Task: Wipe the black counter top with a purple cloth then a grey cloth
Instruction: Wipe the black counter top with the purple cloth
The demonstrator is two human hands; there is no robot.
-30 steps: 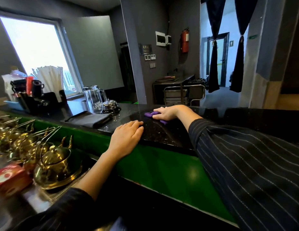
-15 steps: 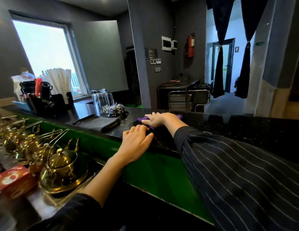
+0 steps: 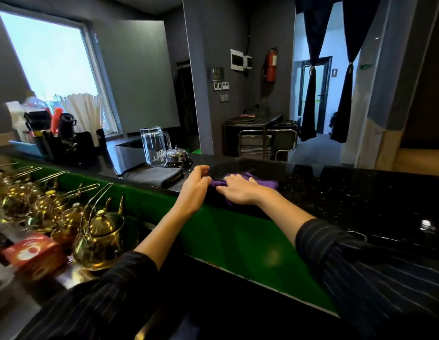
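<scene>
1. Right hand (image 3: 240, 191) and purple cloth (image 3: 266, 183) had shifted to the near tabletop (image 3: 348, 192) edge, beside the left hand (image 3: 196, 185).
2. Right hand pressed flat and spread on the cloth; left hand curled loosely at its edge, grip unclear.
3. Purple pass appeared under way; grey cloth (image 3: 154, 174) lay folded, unused.

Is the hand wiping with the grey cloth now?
No, the grey cloth lies folded on the counter, untouched, while the right hand presses the purple cloth.

There is a single view, taken from the person's head, looking forward and down across the counter (image 3: 348, 192). It sits close behind both forearms. The room's far doorway (image 3: 314, 94) shows beyond.
</scene>
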